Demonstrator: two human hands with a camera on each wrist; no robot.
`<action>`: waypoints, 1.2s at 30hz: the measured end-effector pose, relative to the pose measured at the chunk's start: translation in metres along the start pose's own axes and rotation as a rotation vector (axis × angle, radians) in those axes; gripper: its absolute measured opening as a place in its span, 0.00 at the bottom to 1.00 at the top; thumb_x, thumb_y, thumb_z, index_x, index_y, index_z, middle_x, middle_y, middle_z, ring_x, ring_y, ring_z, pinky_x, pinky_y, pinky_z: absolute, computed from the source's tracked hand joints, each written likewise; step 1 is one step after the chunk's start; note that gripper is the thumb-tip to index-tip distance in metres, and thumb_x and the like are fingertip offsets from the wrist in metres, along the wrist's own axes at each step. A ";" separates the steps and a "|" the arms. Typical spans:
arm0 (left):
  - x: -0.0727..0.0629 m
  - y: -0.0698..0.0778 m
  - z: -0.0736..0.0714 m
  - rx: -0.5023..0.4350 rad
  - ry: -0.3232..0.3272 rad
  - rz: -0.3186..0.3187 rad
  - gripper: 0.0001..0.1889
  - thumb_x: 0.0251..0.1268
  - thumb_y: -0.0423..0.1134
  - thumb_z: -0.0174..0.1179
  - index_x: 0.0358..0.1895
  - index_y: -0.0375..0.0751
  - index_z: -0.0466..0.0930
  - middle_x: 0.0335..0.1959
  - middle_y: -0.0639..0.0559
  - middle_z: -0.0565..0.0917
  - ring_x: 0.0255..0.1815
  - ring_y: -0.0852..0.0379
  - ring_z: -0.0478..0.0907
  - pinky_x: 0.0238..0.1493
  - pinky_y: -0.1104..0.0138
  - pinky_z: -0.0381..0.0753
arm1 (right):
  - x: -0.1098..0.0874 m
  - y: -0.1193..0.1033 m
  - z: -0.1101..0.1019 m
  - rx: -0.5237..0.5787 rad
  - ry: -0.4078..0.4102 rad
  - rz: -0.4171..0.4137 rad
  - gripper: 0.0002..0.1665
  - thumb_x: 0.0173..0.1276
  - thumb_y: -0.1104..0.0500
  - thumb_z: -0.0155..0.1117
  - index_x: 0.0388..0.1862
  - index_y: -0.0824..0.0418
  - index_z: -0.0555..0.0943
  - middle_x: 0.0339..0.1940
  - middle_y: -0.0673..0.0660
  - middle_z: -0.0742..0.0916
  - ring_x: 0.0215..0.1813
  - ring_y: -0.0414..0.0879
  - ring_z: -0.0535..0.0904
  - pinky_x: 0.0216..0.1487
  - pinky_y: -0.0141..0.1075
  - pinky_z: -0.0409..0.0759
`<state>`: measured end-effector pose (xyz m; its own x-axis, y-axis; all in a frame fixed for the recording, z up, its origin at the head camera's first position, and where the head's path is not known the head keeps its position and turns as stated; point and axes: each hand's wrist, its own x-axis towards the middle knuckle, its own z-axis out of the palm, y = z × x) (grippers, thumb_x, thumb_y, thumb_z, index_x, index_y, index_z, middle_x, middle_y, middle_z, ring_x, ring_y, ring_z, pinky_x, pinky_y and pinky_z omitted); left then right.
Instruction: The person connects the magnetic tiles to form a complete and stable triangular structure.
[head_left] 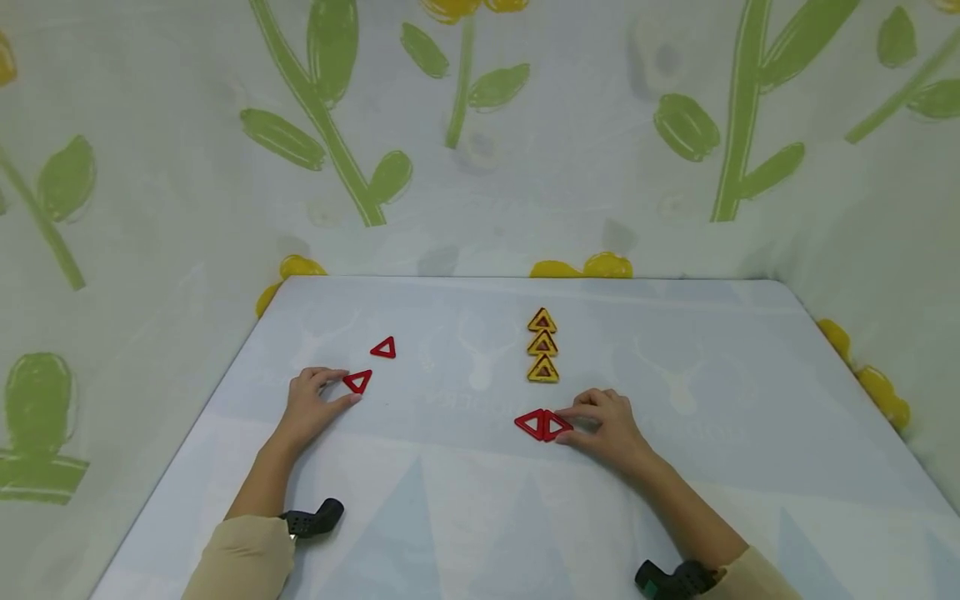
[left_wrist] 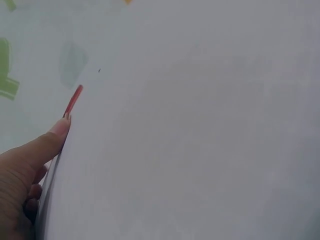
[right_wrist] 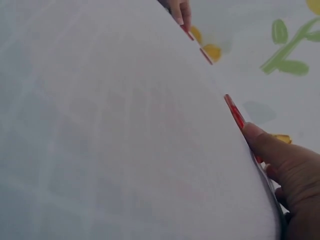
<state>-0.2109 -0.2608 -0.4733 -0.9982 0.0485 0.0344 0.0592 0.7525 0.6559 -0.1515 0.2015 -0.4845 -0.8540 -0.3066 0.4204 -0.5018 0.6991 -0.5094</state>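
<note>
My left hand (head_left: 313, 407) pinches a red triangular tile (head_left: 366, 382) with an open centre between thumb and fingers, on the left of the table. In the left wrist view that tile (left_wrist: 74, 100) shows edge-on beyond the thumb. Just behind it lies a second red triangular tile (head_left: 393, 347). Near the middle, my right hand (head_left: 611, 429) pinches another red triangular tile (head_left: 547, 426) by its right side. This tile sits edge to edge with one more red triangular tile (head_left: 540, 425), together making a diamond. The right wrist view shows red tile edges (right_wrist: 234, 111) by the thumb.
Three yellow triangular pieces with dark reddish centres stand in a column beyond the right hand: a near one (head_left: 543, 369), a middle one (head_left: 542, 335) and a far one (head_left: 542, 313). The pale table (head_left: 450, 517) meets a leaf-patterned cloth (head_left: 540, 183) behind it.
</note>
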 end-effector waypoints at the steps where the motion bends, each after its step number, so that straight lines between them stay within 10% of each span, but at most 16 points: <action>1: 0.000 0.000 0.000 -0.004 0.004 0.004 0.26 0.59 0.46 0.64 0.58 0.37 0.74 0.58 0.36 0.65 0.61 0.38 0.55 0.53 0.47 0.63 | 0.000 0.000 0.000 -0.005 0.007 -0.011 0.19 0.44 0.53 0.79 0.38 0.53 0.88 0.35 0.50 0.80 0.40 0.44 0.71 0.42 0.43 0.63; 36: -0.018 0.024 0.022 -0.024 0.134 0.138 0.16 0.53 0.39 0.69 0.45 0.36 0.85 0.40 0.42 0.79 0.47 0.44 0.69 0.48 0.53 0.59 | -0.001 -0.002 0.000 -0.002 0.018 0.010 0.17 0.45 0.55 0.78 0.37 0.54 0.89 0.33 0.49 0.81 0.39 0.44 0.72 0.41 0.42 0.63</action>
<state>-0.1911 -0.2290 -0.4748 -0.9726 0.0606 0.2243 0.1967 0.7286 0.6561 -0.1496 0.2007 -0.4836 -0.8564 -0.2881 0.4284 -0.4930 0.7031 -0.5125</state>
